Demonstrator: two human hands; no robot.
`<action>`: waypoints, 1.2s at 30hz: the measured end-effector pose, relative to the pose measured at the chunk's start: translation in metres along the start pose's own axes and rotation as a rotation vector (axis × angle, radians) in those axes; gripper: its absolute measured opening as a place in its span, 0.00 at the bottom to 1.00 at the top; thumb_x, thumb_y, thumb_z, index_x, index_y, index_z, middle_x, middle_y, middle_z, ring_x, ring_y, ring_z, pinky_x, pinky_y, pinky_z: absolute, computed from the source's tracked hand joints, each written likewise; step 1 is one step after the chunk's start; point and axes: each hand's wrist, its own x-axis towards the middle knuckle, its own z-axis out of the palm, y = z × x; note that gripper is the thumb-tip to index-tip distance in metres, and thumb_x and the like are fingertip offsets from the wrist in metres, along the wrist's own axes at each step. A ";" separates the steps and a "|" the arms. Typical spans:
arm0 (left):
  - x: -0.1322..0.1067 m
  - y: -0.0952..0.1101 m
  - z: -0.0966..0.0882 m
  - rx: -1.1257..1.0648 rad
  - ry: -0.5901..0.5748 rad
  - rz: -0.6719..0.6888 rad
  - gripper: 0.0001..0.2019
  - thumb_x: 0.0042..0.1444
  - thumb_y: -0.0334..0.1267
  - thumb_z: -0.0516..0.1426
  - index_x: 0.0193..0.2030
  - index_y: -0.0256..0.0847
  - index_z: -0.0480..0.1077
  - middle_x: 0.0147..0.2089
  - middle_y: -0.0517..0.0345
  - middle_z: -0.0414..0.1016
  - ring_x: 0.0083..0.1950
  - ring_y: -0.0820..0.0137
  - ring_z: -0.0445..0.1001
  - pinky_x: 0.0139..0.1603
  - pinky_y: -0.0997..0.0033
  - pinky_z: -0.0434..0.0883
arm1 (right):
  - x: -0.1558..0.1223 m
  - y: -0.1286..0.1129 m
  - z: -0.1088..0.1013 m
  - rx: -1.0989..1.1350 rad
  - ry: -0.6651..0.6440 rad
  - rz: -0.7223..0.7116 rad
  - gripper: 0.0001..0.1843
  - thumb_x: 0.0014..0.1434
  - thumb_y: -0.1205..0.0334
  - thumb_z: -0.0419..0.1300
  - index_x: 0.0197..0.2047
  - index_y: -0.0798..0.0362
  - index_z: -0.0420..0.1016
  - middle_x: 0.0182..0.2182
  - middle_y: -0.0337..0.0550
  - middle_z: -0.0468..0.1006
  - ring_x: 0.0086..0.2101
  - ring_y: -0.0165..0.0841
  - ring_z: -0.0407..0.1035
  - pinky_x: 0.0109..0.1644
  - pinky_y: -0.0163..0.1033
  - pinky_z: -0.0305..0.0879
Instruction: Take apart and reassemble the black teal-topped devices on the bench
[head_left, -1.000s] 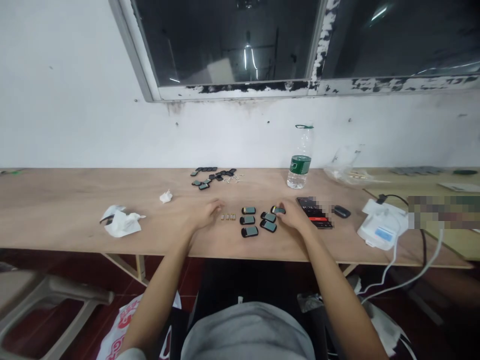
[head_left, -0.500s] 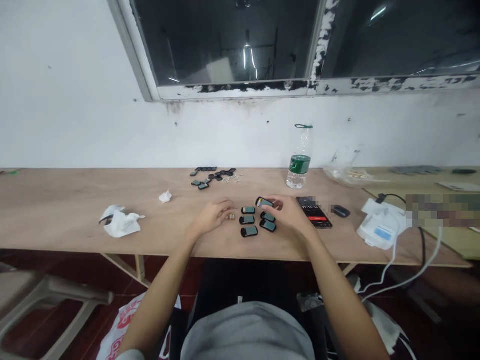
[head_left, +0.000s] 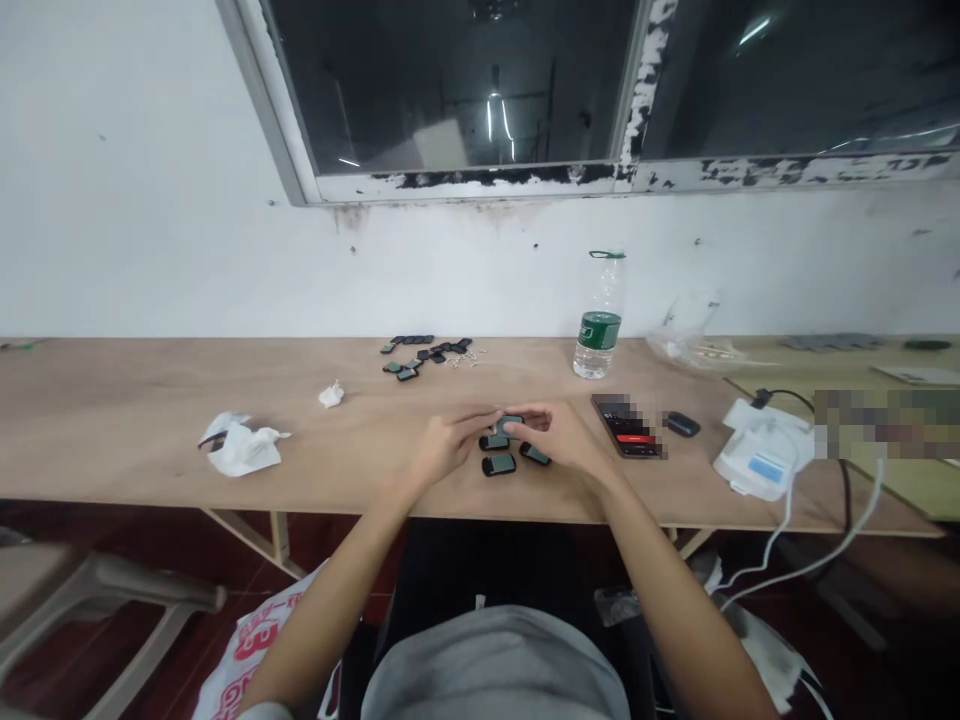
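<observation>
My two hands meet just above the wooden table (head_left: 150, 420). My right hand (head_left: 564, 440) pinches a small black device with a teal face (head_left: 512, 424). The fingers of my left hand (head_left: 444, 450) are pinched together and touch that device's left end; what they hold, if anything, is hidden. Below the hands, three more such devices lie on the table: one at the front (head_left: 499, 464), one to the right (head_left: 535, 454) and one partly covered (head_left: 491, 441).
A water bottle (head_left: 598, 325) stands behind, with a phone (head_left: 626, 425) and a black pod (head_left: 682, 424) to the right. A white unit with cables (head_left: 763, 452) sits further right. Crumpled tissues (head_left: 241, 443) lie left. Several loose parts (head_left: 427, 353) lie at the back.
My right hand lifted one device from the group and carried it left. My left hand left the small brass pieces and came right to meet it.
</observation>
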 end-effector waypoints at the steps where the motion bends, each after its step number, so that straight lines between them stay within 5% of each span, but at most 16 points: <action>1: 0.000 0.000 0.000 0.006 0.001 0.009 0.16 0.67 0.32 0.54 0.59 0.45 0.73 0.57 0.51 0.78 0.56 0.63 0.78 0.57 0.61 0.78 | 0.000 -0.001 0.000 0.007 0.000 0.001 0.19 0.57 0.54 0.66 0.51 0.51 0.83 0.44 0.46 0.85 0.41 0.42 0.79 0.46 0.43 0.75; 12: -0.004 0.001 -0.002 -0.001 0.027 0.061 0.26 0.65 0.22 0.46 0.64 0.47 0.68 0.62 0.52 0.74 0.61 0.66 0.75 0.60 0.61 0.75 | 0.000 -0.002 0.000 0.142 0.000 0.060 0.21 0.56 0.52 0.69 0.49 0.53 0.83 0.44 0.48 0.85 0.41 0.42 0.80 0.48 0.46 0.76; 20: -0.002 0.000 0.000 -0.021 -0.008 0.021 0.19 0.67 0.31 0.52 0.62 0.45 0.70 0.64 0.51 0.72 0.61 0.64 0.75 0.61 0.62 0.75 | 0.003 0.007 0.001 0.158 0.023 0.044 0.22 0.55 0.50 0.69 0.49 0.53 0.83 0.44 0.48 0.85 0.42 0.42 0.79 0.46 0.45 0.76; 27: -0.001 -0.001 -0.005 -0.054 0.079 -0.139 0.14 0.69 0.36 0.51 0.56 0.42 0.73 0.53 0.53 0.81 0.52 0.65 0.81 0.53 0.65 0.78 | 0.005 0.006 -0.004 0.008 0.085 -0.002 0.17 0.58 0.53 0.66 0.48 0.53 0.82 0.42 0.48 0.84 0.39 0.40 0.79 0.44 0.43 0.74; 32: -0.004 -0.031 -0.014 -0.009 0.018 -0.348 0.12 0.67 0.37 0.52 0.47 0.40 0.75 0.47 0.51 0.82 0.48 0.62 0.81 0.52 0.61 0.77 | 0.012 0.043 -0.028 -0.302 0.321 0.023 0.16 0.59 0.58 0.62 0.49 0.53 0.77 0.43 0.50 0.83 0.40 0.40 0.77 0.45 0.42 0.72; 36: -0.019 -0.072 -0.013 -0.085 -0.094 -0.506 0.13 0.55 0.29 0.56 0.48 0.38 0.73 0.47 0.49 0.81 0.46 0.62 0.80 0.50 0.60 0.78 | 0.015 0.076 -0.045 -0.500 0.336 0.081 0.08 0.58 0.64 0.60 0.41 0.53 0.77 0.40 0.49 0.83 0.42 0.41 0.76 0.49 0.43 0.69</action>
